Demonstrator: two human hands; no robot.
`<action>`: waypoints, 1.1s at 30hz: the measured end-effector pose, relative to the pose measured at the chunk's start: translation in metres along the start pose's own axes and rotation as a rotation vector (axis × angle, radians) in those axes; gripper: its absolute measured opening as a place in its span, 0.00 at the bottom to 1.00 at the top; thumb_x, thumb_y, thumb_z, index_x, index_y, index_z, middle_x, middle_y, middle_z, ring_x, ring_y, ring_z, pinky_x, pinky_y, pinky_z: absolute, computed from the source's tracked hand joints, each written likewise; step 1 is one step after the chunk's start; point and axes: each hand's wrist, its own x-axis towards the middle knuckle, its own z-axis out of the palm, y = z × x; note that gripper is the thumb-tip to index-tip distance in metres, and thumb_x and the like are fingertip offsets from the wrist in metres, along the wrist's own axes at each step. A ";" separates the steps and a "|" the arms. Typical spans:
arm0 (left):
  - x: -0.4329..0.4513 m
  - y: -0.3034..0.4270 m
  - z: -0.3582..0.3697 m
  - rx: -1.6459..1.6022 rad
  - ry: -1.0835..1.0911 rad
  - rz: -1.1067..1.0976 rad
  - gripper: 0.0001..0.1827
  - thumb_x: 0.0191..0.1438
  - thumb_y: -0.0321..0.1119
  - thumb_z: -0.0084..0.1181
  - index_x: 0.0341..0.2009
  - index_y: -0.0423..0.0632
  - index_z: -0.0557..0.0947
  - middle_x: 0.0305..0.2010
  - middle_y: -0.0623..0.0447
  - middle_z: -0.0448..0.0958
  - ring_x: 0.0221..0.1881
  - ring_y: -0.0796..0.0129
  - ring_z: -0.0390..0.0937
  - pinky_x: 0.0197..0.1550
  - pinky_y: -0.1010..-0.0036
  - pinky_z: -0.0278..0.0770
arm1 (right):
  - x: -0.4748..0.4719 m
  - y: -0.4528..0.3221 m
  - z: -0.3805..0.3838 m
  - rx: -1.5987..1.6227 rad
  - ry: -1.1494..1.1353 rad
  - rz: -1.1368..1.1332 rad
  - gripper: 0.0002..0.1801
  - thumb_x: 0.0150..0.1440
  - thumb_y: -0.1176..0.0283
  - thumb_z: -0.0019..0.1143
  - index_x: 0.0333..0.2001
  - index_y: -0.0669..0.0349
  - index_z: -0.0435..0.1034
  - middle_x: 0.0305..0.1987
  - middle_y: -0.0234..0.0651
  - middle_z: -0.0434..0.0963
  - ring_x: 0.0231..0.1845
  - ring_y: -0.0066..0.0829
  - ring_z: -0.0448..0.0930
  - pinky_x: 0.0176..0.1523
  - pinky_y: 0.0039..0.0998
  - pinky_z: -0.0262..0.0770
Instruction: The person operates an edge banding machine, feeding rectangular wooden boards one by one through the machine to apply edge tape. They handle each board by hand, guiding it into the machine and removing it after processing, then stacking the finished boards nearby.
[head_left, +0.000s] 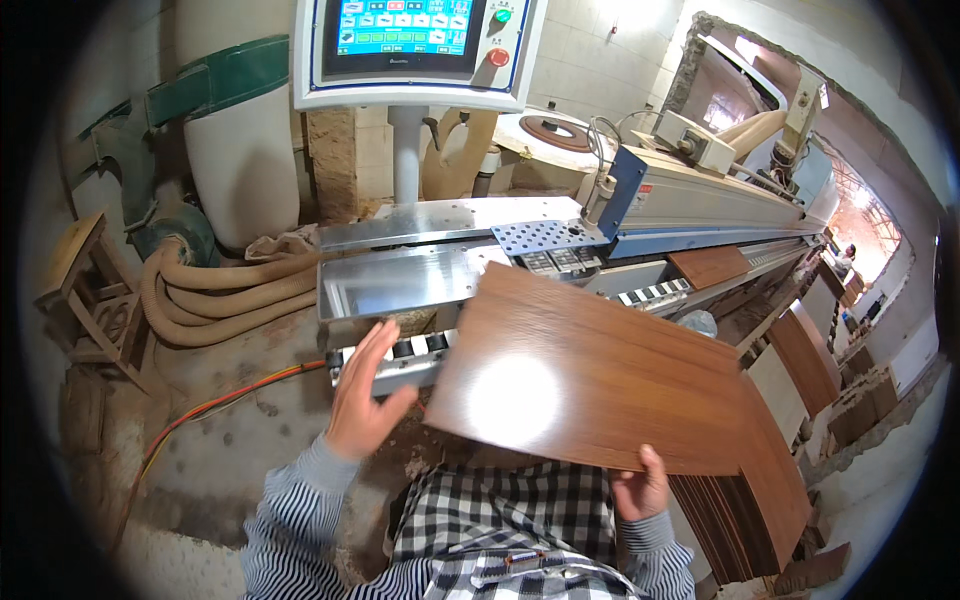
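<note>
A brown wood-grain panel (600, 367) is held up in front of me, tilted, with glare on its glossy face. My right hand (641, 484) grips its near edge, thumb on top and the fingers hidden beneath. To the left of the panel, my left hand (367, 397) is raised with its fingers extended and thumb apart, touching nothing. Behind the panel stands a long woodworking machine with a steel table (397, 281), a perforated blue plate (544, 236) and a roller strip (405, 352). A stack of similar panels (720, 525) lies at my right, partly covered by the held one.
A control screen (405, 34) on a post rises behind the steel table. Ribbed hoses (240, 300) and a wooden stool (82, 285) stand at the left, with a cable (225, 397) on the floor. Another brown panel (709, 266) rests along the machine. A person (845, 261) is far right.
</note>
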 end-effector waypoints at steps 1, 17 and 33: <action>-0.006 0.002 -0.012 -0.018 -0.059 0.029 0.39 0.48 0.49 0.62 0.61 0.45 0.64 0.66 0.41 0.58 0.68 0.47 0.53 0.67 0.56 0.49 | 0.012 0.014 0.013 -0.001 -0.034 0.073 0.13 0.56 0.72 0.53 0.45 0.61 0.67 0.35 0.31 0.77 0.28 0.22 0.77 0.29 0.21 0.75; -0.016 -0.057 -0.081 0.555 -0.423 -0.161 0.32 0.43 0.52 0.64 0.51 0.49 0.74 0.60 0.46 0.67 0.64 0.44 0.57 0.64 0.38 0.41 | 0.115 0.118 0.139 -0.135 -0.181 0.572 0.13 0.61 0.70 0.50 0.42 0.72 0.68 0.38 0.42 0.77 0.41 0.30 0.81 0.45 0.27 0.78; -0.008 -0.057 -0.113 0.519 -0.348 -0.323 0.36 0.43 0.42 0.64 0.57 0.46 0.69 0.66 0.39 0.57 0.68 0.38 0.48 0.66 0.42 0.40 | 0.109 0.141 0.162 -0.648 -0.037 0.300 0.27 0.65 0.53 0.37 0.31 0.70 0.69 0.23 0.44 0.78 0.20 0.28 0.77 0.28 0.24 0.75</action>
